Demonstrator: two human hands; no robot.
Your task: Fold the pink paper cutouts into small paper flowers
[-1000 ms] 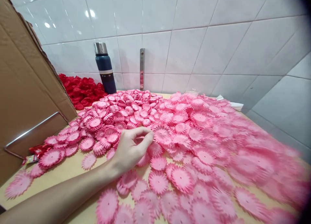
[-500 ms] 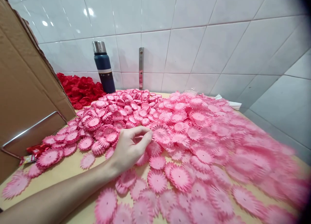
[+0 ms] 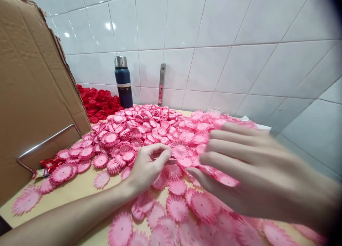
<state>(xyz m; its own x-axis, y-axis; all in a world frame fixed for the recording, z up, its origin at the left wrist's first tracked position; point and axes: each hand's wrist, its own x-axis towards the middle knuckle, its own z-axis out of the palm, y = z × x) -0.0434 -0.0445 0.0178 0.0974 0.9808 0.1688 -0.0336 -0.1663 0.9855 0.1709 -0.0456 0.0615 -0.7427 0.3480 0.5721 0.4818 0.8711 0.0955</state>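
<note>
My left hand point(image 3: 148, 164) is closed in a pinch at the middle of the pile, its thumb and forefinger at the edge of a pink scalloped flower disc point(image 3: 180, 150). That disc stands slightly raised over the others. To the right, my right hand point(image 3: 240, 164) is smeared by motion, with fingers stretched forward and thumb apart; nothing shows in it. Beneath and around both hands spreads a heap of pink flower discs point(image 3: 176, 207), fringed at the rim, many with a small centre hole. Part of the heap is hidden behind the right hand.
A cardboard box point(image 3: 34, 93) with a metal wire handle point(image 3: 48, 139) stands at the left. Behind are red flower pieces point(image 3: 100, 103), a blue bottle point(image 3: 124, 85) and a metal bracket point(image 3: 161, 84) against the tiled wall point(image 3: 208, 21). A red wrapper point(image 3: 49, 164) lies by the box.
My right hand has come into view from the right, over the pink discs. My left hand keeps its pinch. The whole view has shifted slightly, with things appearing lower and further right.
</note>
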